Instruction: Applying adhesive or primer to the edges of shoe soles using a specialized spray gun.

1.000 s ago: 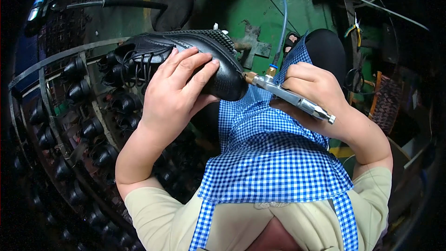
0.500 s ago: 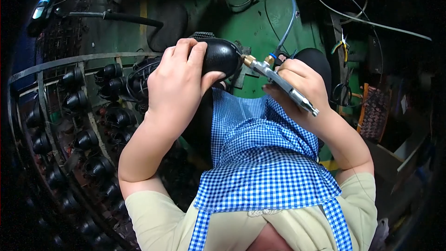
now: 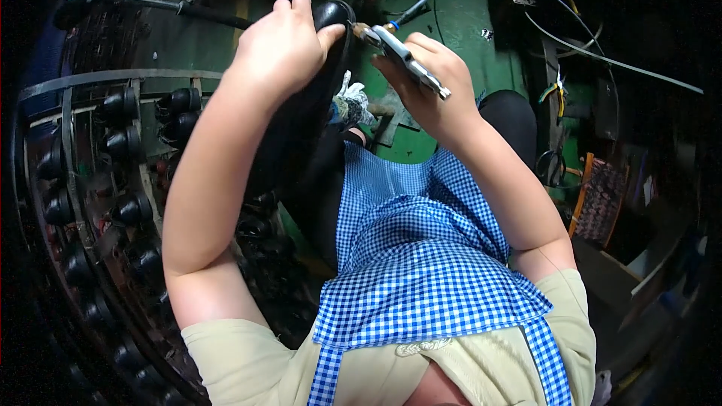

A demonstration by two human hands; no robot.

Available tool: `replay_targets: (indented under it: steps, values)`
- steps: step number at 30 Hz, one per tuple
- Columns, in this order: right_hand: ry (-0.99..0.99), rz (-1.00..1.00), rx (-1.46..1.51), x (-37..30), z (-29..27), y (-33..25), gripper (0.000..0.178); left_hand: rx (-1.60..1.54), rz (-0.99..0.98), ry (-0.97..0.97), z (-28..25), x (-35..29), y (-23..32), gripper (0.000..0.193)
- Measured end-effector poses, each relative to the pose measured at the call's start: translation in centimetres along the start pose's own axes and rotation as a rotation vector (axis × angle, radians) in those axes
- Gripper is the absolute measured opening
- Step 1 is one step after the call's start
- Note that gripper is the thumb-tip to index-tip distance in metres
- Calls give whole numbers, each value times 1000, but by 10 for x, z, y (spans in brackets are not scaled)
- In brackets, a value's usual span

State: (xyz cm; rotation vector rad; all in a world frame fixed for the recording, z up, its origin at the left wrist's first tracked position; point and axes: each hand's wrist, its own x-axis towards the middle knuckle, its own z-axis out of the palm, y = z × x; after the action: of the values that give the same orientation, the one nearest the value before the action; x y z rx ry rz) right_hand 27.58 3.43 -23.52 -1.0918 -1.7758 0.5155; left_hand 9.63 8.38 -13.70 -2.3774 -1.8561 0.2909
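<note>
My left hand [image 3: 278, 53] is wrapped around a black shoe [image 3: 333, 13], its rounded, glossy toe showing past my fingers and pointing right. Most of the shoe is hidden behind the hand and forearm. In my right hand [image 3: 440, 75] is a metal spray gun [image 3: 406, 56] with a brass nozzle [image 3: 362, 30] and a blue hose [image 3: 425, 4]. The nozzle's tip points left, at or very close to the edge of the toe; I cannot tell whether they touch. Whatever comes out of the nozzle is not visible.
On the left, a curved metal rack [image 3: 162, 75] carries several black shoes [image 3: 134, 209]. A dark jointed arm [image 3: 199, 13] reaches in at upper left. Pliers [image 3: 558, 94] hang at right, near a woven-backed chair [image 3: 602, 199]. A blue checked apron [image 3: 421, 286] covers my lap.
Both hands have moved up and away from me, to the left, carrying the shoe and the spray gun. The nozzle stays at the toe's edge. A patterned shoe by the apron is now uncovered.
</note>
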Motion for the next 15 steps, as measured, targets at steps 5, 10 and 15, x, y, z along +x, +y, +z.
replay_targets:
  steps: [5,10,15]
  values:
    - [21,26,0,8,23,-3,26,-8,-95,-193,-2,23,-24,67]
    - [1,58,19,6,31,-12,24,-121,-197,-228,-1,27,-34,75]
    - [40,11,56,-1,34,-18,19,-156,-237,-222,6,33,-41,77]
